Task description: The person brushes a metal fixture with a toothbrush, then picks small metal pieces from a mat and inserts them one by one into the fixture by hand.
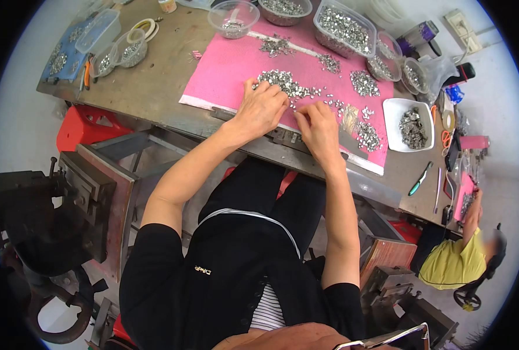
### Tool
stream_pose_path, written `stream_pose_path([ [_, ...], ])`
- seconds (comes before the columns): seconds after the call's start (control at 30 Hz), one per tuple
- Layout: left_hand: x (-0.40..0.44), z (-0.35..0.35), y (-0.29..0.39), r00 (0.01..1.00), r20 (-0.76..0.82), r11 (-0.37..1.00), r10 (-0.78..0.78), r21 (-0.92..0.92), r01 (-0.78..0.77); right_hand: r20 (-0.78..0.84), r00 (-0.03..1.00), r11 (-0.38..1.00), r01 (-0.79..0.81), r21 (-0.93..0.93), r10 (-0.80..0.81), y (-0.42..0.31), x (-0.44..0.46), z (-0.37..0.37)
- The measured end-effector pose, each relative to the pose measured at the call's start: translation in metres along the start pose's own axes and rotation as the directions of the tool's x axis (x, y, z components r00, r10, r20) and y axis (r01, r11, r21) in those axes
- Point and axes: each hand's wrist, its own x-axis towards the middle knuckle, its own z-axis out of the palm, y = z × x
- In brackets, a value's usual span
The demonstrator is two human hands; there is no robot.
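Note:
My left hand rests at the near side of a pile of small shiny metal pieces on a pink mat. Its fingers are curled, with the thumb and forefinger close together at the pile's edge. Just to the right, my right hand has its thumb and fingertips pinched together over the mat. Whatever either hand holds is too small to make out. Loose metal pieces lie scattered beyond the right hand. A dark metal block sits at the bench edge below the hands.
Plastic tubs of metal pieces line the back. A white dish of darker parts stands right, near a teal-handled tool. Orange-handled pliers lie left. A person in a yellow shirt works at far right.

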Motion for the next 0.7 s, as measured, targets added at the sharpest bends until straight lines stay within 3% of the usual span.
stream_pose_path([
  [0.27,-0.017,-0.009,0.017,0.999,-0.045,0.981,-0.004,-0.195,-0.005,0.014,0.997,0.993,-0.078,-0.091,0.079,0.004,0.006,0.013],
  [0.47,-0.025,-0.005,0.042,0.994,-0.039,0.958,0.098,-0.265,-0.105,0.015,0.990,0.980,-0.143,0.134,0.143,0.012,-0.017,-0.018],
  [0.6,-0.026,0.008,0.049,0.989,-0.054,0.949,0.140,-0.276,-0.149,-0.007,0.996,0.983,-0.083,0.163,0.085,0.001,-0.045,-0.034],
  [0.7,-0.025,0.011,0.051,0.987,-0.042,0.957,0.157,-0.242,-0.162,-0.063,0.998,0.996,0.028,0.086,-0.023,-0.003,-0.055,-0.032],
])
